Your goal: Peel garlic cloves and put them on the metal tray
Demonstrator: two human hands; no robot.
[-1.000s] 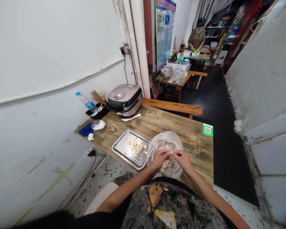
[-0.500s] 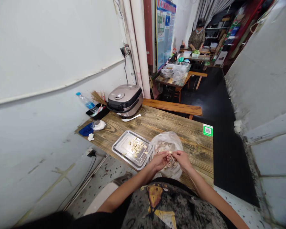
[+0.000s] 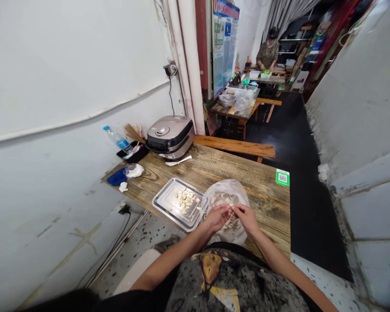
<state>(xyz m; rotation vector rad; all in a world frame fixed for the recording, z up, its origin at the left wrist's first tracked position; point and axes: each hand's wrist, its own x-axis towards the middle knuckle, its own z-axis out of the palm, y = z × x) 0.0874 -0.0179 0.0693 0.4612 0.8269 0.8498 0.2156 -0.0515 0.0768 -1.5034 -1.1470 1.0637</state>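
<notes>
My left hand (image 3: 218, 217) and my right hand (image 3: 247, 219) meet over an open clear plastic bag (image 3: 241, 189), fingertips closed together on a small pale garlic clove (image 3: 231, 205). Only a sliver of the clove shows between the fingers. Inside the bag lie many unpeeled garlic cloves (image 3: 226, 197), partly hidden by my hands. Left of the bag, touching its side, is a shallow metal tray (image 3: 165, 200) with several peeled, cream-coloured cloves (image 3: 186, 198) scattered mostly on its far right half.
A rice cooker (image 3: 170, 135) stands at the table's back left, a white plastic knife (image 3: 179, 161) before it. A black holder (image 3: 133, 151) with a water bottle (image 3: 118, 139) and a blue cloth (image 3: 117, 177) sit by the wall. Farther off, a person (image 3: 267, 54) handles green vegetables.
My right hand has shifted slightly left and its fingers have bent differently around the clove. My left hand stays nearly in place. Tray and bag look unchanged.
</notes>
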